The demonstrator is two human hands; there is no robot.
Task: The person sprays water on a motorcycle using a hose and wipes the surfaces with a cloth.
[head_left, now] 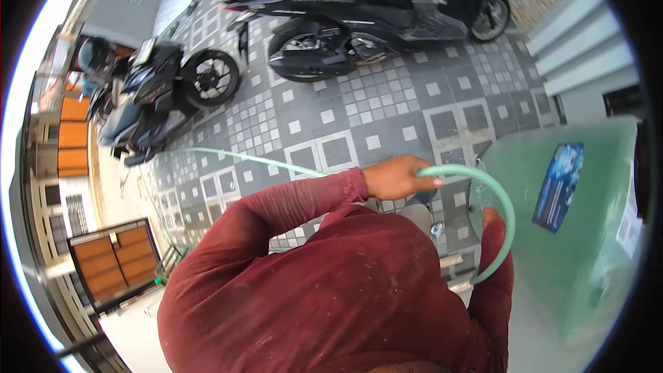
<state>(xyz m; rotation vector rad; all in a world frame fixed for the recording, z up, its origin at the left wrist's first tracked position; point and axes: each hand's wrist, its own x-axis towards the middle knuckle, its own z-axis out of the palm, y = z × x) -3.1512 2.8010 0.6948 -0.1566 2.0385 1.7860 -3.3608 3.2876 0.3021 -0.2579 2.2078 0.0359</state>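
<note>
My left hand (395,178) is closed around a pale green hose (510,211), held in front of my chest. From that grip the hose bends in a wide arc to the right and comes down across my right forearm. Another stretch of it runs off to the left over the tiles. My right hand (491,217) is inside the arc, close to a large pale green, smooth-sided, tank-like body (514,166) with a blue label (558,188). Its fingers are mostly hidden, so whether it touches that body does not show. Dark red sleeves cover both arms.
A black scooter (359,0) is parked ahead on grey patterned tiles (373,141). A second dark motorbike (166,90) stands at the left. Pale ridged panels (580,41) rise at the far right. An orange-brown gate (116,262) lies beyond on the left.
</note>
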